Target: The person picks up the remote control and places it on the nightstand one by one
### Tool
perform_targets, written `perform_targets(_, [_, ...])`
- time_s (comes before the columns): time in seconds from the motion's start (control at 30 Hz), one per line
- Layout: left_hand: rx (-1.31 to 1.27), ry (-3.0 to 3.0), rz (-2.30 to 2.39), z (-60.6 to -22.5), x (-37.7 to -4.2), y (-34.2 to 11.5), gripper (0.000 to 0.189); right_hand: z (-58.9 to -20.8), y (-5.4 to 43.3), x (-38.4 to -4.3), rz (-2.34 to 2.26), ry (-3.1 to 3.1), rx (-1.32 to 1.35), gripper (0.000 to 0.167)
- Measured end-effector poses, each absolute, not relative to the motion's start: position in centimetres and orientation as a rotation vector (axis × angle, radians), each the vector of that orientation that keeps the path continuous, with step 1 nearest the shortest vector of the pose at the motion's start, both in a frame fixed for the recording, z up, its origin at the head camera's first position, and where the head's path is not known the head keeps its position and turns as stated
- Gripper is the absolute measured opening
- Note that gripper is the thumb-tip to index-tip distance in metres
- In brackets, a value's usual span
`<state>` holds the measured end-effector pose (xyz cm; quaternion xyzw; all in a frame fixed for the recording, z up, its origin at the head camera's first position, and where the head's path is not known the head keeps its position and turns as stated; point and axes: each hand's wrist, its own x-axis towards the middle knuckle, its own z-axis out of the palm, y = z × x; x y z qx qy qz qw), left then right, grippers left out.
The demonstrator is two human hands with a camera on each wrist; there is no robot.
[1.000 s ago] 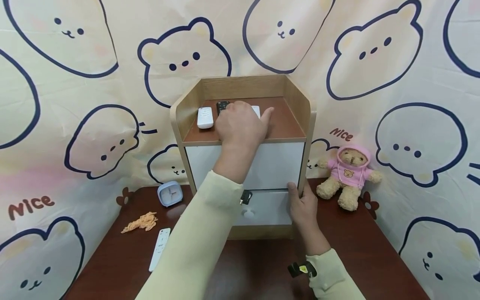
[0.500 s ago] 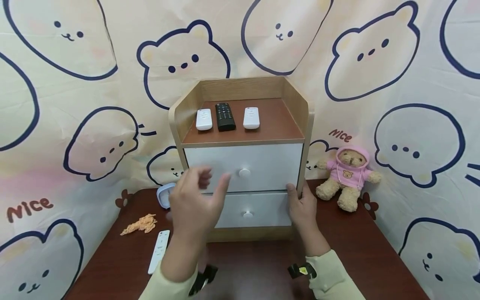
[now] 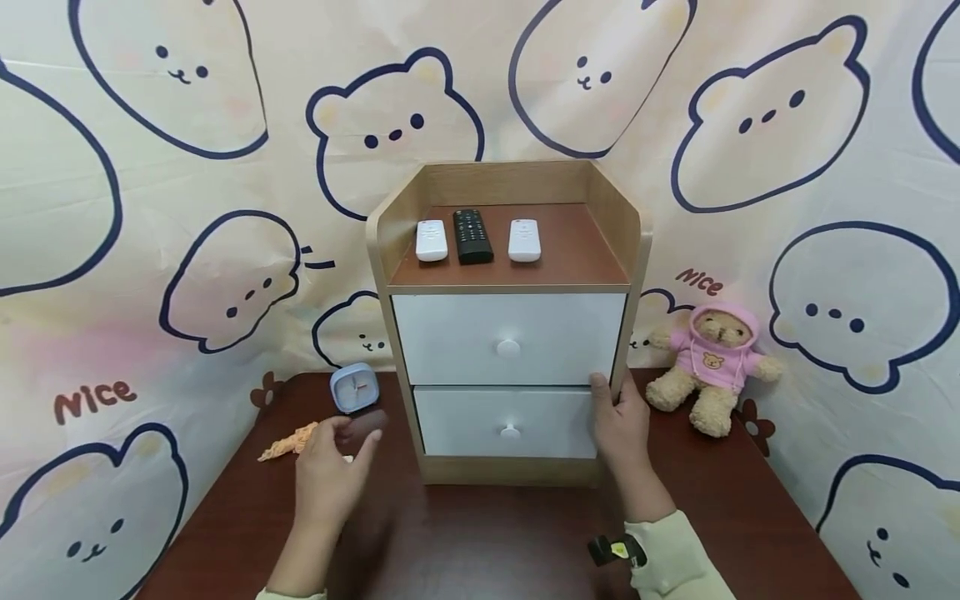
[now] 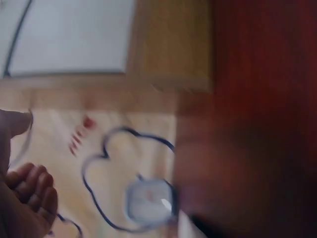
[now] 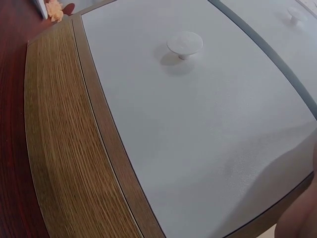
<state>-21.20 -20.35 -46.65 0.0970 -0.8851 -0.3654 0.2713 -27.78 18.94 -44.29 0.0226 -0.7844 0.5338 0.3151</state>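
Observation:
My left hand hovers low over the left side of the table, fingers loosely bent and thumb apart. It hides most of a white remote control there. Blurred in the left wrist view, the fingers show nothing between them and the thumb. My right hand grips the right side of a small drawer cabinet, thumb on the front edge and fingers round the side. On its top shelf lie a white remote, a black remote and another white remote, side by side. Both drawers are closed.
A blue clock stands left of the cabinet, with an orange knitted or netted bundle nearer the left edge. To the right sits a teddy bear in a pink hoodie. A bear-printed cloth hangs behind the dark table.
My left hand has left the right-hand white remote on the shelf and come down to the remote on the table. My right hand has stayed on the cabinet. The head view has shifted slightly left.

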Motion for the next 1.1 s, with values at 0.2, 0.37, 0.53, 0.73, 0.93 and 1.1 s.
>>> perform_targets(0.2, [0.400, -2.597, -0.939, -49.9, -21.6, -23.4, 0.077, -44.4, 19.0, -27.8, 1.404, -2.045, 0.073, 0.026])
perform_targets(0.37, [0.418, -2.657, -0.889, -51.8, -21.9, -25.1, 0.080, -44.4, 19.1, -27.9, 1.399, -2.040, 0.075, 0.026])
perform_targets(0.53, [0.472, -2.707, -0.884, -52.8, -21.7, -26.3, 0.081, -44.5, 19.0, -27.9, 1.407, -2.048, 0.057, 0.029])
perform_targets(0.73, [0.483, -2.836, -0.881, -53.6, -21.4, -27.1, 0.088, -44.6, 18.9, -27.9, 1.418, -2.035, 0.073, 0.025])
perform_targets(0.93, [0.495, -2.903, -0.854, -54.2, -21.0, -26.7, 0.090, -44.6, 18.9, -27.9, 1.422, -2.049, 0.059, 0.028])
perform_targets(1.1, [0.520, -2.932, -0.795, -54.0, -20.8, -26.3, 0.081, -44.4, 18.8, -27.8, 1.433, -2.048, 0.067, 0.029])
